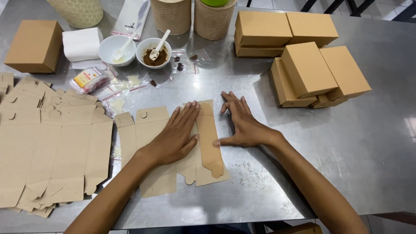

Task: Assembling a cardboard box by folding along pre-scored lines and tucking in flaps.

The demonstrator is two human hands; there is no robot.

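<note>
- Flat on the cardboard sheet (pixel 149 143), the left hand (pixel 175 136) presses down with fingers spread, gripping nothing.
- Beside it, the right hand (pixel 242 123) lies open on the steel table (pixel 368 147), its thumb against the folded-up side panel (pixel 208 134).
- That sheet lies mid-table, near the front edge.
- Left: a stack of flat sheets (pixel 47 147).
- Right: folded boxes (pixel 312 73).
- Behind: two bowls (pixel 134 51) with spoons.
</note>
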